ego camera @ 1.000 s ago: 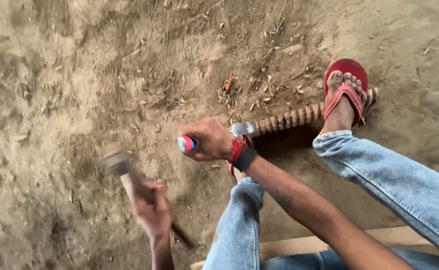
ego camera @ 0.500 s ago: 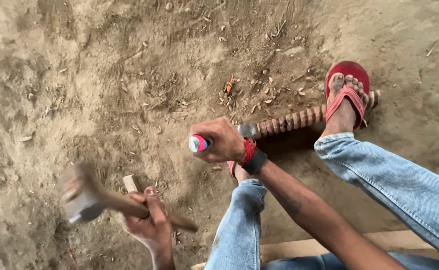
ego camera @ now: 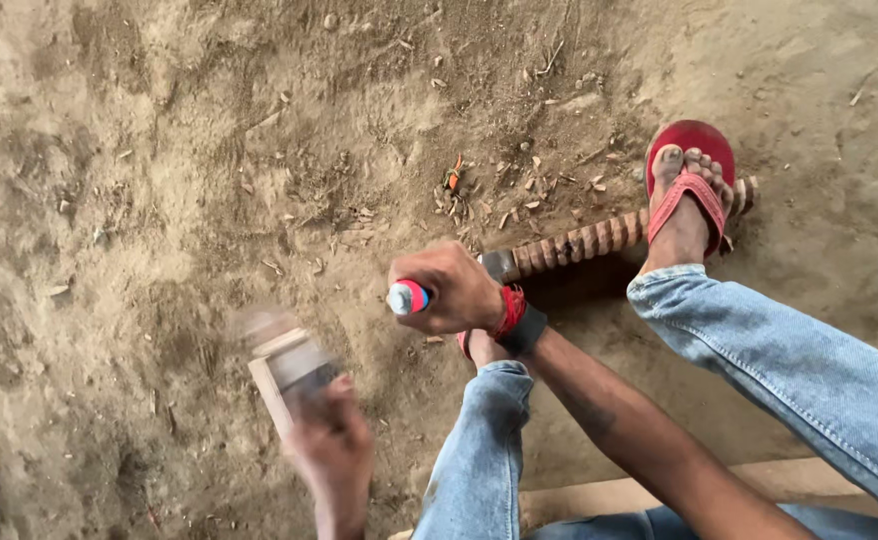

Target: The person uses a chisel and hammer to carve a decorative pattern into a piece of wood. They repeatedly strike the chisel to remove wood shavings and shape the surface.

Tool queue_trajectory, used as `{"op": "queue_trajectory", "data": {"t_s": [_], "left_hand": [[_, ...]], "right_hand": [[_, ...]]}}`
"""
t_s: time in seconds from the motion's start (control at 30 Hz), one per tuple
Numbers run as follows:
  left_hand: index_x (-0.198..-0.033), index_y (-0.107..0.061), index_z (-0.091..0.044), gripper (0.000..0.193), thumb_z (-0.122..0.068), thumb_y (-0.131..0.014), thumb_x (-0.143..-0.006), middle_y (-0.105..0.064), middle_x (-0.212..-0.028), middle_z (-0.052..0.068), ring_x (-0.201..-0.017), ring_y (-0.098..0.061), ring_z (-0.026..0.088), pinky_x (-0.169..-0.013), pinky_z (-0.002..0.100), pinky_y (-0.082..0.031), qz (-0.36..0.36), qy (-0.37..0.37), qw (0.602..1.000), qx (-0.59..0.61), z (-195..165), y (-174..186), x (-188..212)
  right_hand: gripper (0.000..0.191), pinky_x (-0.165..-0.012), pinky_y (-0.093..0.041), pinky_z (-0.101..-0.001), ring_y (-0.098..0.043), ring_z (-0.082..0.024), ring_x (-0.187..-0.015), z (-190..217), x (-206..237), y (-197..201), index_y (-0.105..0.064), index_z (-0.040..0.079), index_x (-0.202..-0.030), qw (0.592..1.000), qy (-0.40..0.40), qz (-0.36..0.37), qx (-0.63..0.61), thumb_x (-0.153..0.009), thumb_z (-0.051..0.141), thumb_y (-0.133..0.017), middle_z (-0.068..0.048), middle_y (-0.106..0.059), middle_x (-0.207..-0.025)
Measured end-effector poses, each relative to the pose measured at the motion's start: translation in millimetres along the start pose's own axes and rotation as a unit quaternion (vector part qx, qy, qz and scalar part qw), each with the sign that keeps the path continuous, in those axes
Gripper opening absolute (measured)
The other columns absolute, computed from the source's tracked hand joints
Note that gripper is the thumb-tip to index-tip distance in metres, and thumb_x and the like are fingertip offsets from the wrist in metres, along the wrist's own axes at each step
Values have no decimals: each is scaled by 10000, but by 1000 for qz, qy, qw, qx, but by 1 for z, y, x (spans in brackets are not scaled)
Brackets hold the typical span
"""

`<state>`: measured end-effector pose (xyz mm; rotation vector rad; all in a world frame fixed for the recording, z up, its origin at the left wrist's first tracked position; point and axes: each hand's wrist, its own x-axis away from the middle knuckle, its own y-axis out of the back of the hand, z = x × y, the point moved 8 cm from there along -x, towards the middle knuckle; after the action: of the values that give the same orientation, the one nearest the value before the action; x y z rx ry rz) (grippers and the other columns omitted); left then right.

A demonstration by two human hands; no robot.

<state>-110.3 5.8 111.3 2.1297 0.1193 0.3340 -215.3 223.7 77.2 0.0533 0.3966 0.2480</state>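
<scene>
Outdoor dirt yard used as a rough woodworking spot, no bench. Bare sandy ground [ego camera: 159, 150] w/ wood chips [ego camera: 519, 190] scattered just beyond the grip. Carved, ribbed wooden piece [ego camera: 579, 243] lies on the dirt, pinned underfoot by a red sandal [ego camera: 694, 190]. Plank [ego camera: 609, 495] near the knees.

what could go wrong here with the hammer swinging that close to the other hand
The left hand swings a blurred hammer toward the chisel handle, which the right hand grips close to its end, so a slightly off blow could hit the fingers. The carved wooden piece is pinned only by a foot in a red sandal, toes exposed; it might shift, or the tool slip toward the foot.
</scene>
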Motion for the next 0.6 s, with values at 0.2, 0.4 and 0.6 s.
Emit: {"op": "queue_trajectory", "data": {"t_s": [0.2,0.4,0.6], "left_hand": [[-876,-517,-69,203,-106,-716,-859,-598,-621,82,-502,-598,215,-482,395,-486,30,-73,990,-117,-7,-16,2],[-869,-504,-67,243,-126,-737,-899,-531,-573,64,-475,-558,200,-489,383,-458,13,-24,994,-106,20,-1,-2],[-914,-523,-56,206,-121,-716,-947,-611,-703,-2,-542,-591,126,-512,289,-491,-54,-61,996,28,20,5,1]], "right_hand": [[207,-546,-486,-295,-600,-143,-601,12,-8,51,-633,52,-832,997,-33,31,-56,-697,113,-778,-48,-631,-701],[201,-553,-439,-260,-579,-83,-599,63,-18,159,-578,52,-798,996,9,-67,64,-847,64,-772,-21,-600,-718],[186,-550,-475,-272,-633,-118,-615,47,-21,53,-610,85,-838,999,5,-47,-24,-818,84,-794,-10,-643,-720]]}}
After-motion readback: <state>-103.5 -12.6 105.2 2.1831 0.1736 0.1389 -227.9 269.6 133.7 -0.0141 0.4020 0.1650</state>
